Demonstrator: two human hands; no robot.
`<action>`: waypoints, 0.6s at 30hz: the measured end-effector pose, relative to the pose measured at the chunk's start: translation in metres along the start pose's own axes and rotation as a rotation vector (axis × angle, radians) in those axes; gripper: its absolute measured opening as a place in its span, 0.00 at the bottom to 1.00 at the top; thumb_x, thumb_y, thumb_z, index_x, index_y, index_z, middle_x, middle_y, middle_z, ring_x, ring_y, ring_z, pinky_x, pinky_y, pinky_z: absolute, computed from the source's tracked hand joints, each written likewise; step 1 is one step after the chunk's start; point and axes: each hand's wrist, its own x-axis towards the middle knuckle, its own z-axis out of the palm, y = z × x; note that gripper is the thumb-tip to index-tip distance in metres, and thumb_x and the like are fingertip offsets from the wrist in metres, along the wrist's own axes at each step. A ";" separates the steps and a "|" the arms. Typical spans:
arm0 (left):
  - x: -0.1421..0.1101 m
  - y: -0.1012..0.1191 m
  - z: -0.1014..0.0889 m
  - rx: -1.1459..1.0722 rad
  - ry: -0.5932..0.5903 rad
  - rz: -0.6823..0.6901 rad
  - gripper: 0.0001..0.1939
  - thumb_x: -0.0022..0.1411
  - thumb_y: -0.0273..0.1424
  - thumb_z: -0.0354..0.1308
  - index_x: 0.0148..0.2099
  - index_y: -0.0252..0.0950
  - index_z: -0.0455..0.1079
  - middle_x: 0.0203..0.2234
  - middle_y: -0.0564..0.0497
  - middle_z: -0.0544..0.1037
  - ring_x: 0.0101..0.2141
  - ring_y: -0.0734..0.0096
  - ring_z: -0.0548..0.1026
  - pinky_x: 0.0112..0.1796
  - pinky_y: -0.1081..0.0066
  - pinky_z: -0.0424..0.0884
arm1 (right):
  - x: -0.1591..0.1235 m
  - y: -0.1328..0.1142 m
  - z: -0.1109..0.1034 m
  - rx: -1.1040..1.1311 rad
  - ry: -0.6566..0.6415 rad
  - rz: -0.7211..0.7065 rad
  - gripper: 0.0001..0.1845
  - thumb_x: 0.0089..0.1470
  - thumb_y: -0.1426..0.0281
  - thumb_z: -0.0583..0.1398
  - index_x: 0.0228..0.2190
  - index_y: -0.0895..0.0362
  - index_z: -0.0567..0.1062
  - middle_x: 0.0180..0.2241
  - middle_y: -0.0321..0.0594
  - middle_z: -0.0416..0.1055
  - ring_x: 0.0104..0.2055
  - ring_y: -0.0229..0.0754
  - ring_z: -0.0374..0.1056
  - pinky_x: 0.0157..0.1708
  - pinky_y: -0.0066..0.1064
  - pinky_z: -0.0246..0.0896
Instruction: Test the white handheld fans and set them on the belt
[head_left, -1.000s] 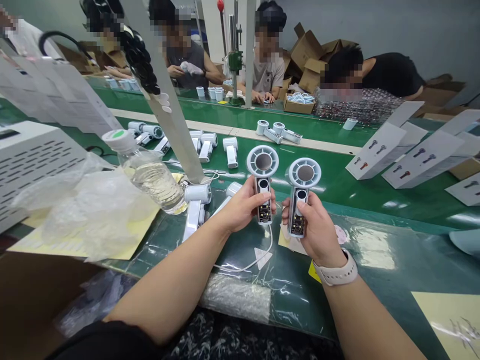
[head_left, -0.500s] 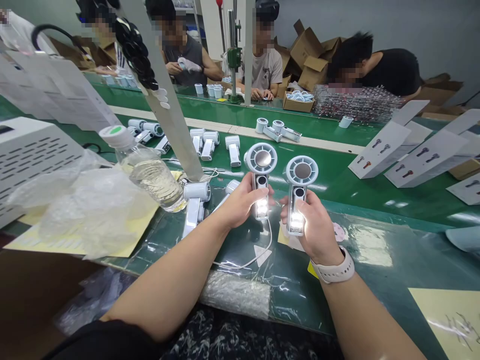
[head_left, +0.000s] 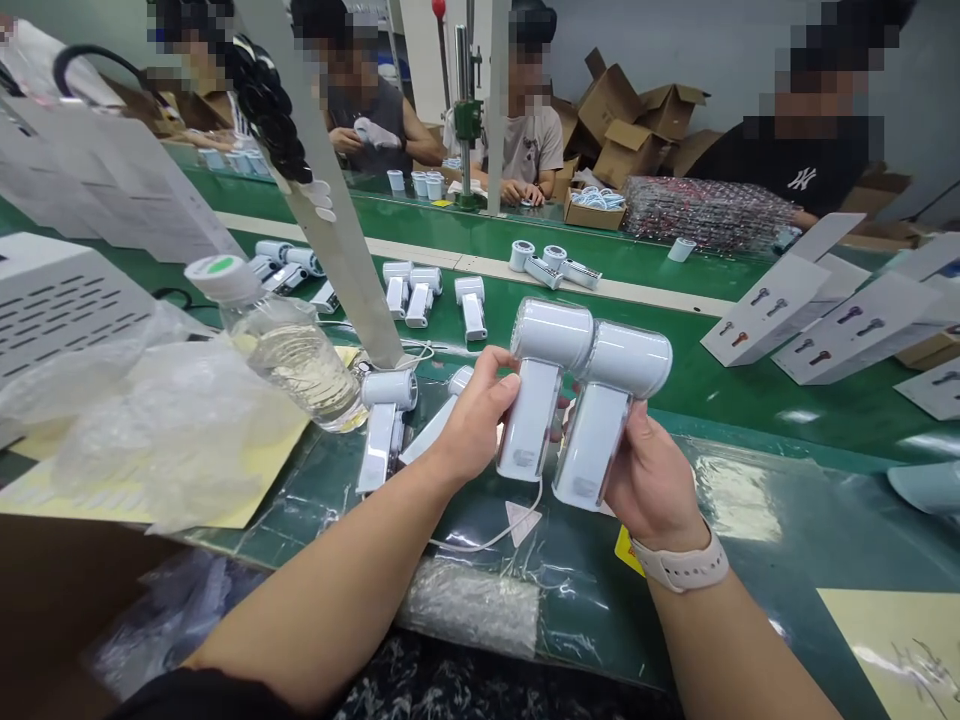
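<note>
Left hand (head_left: pixel 474 418) and right hand (head_left: pixel 651 475) grip white fans (head_left: pixel 541 385).

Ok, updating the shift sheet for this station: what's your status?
Left hand on one white handheld fan, right hand on a second fan, held side by side. White cable below them; water bottle off left.

White handheld fans (head_left: pixel 534 420), green conveyor belt (head_left: pixel 697 392), cream watch strap (head_left: pixel 681 568), black-and-white patterned clothing (head_left: pixel 450 690)

A white interlocking NY logo (head_left: pixel 800 179) stands on a co-worker's black T-shirt (head_left: pixel 829 150); no other writing can be read.
</note>
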 end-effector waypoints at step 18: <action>0.006 0.001 0.003 -0.216 -0.054 -0.208 0.27 0.47 0.44 0.76 0.39 0.33 0.68 0.30 0.53 0.74 0.28 0.75 0.73 0.33 0.72 0.70 | 0.003 -0.003 -0.002 0.065 0.051 0.058 0.11 0.52 0.59 0.62 0.33 0.53 0.74 0.30 0.37 0.74 0.27 0.40 0.69 0.24 0.32 0.67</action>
